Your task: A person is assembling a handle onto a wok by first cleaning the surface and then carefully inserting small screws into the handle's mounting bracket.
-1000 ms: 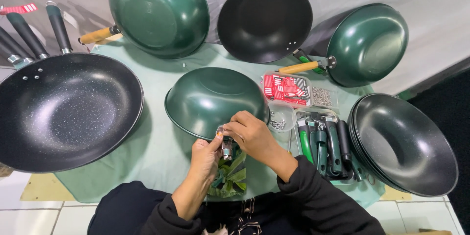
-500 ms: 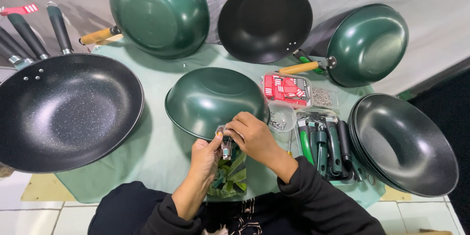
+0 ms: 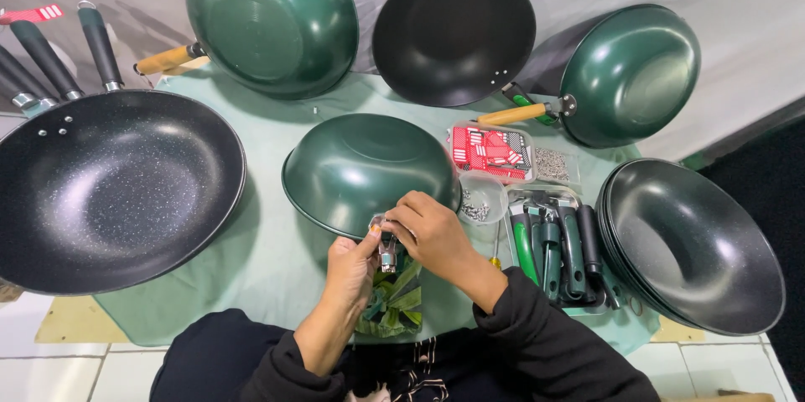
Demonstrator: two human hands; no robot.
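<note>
Woks ring the tabletop (image 3: pixel 277 259): a big black speckled one (image 3: pixel 109 188) at the left, a stack of dark ones (image 3: pixel 692 243) at the right. An upturned green wok (image 3: pixel 369 169) sits at the middle. At its near rim, the left hand (image 3: pixel 350 264) and right hand (image 3: pixel 432 230) each have a pinching grip closed on a small metal handle bracket (image 3: pixel 386 248). Green handles (image 3: pixel 553 247) lie just right of the hands.
</note>
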